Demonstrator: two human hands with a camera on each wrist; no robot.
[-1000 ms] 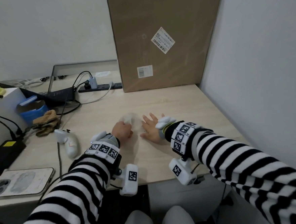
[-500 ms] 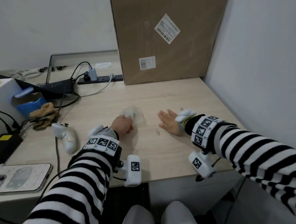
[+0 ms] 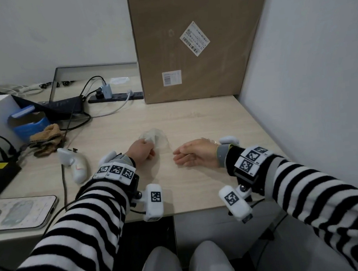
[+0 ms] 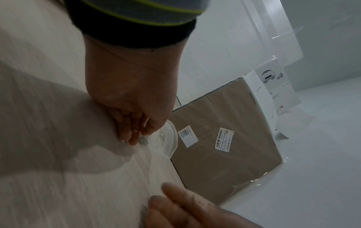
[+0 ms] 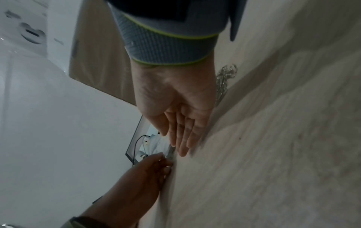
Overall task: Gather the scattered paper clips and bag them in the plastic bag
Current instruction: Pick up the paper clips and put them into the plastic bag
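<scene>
Behind hands: cardboard box [image 3: 194, 41]; leftward controller [image 3: 75, 163], phone [image 3: 20, 212], cables [image 3: 75, 121].

A: We see a cardboard box [image 3: 197, 43] upright at the worktop [image 3: 193, 117] back, power strip [image 3: 116, 96] left of it.

B: We also note a phone [image 3: 20, 213] front left, white controller [image 3: 75, 163], brown cloth [image 3: 47, 139], blue box [image 3: 28, 124].
</scene>
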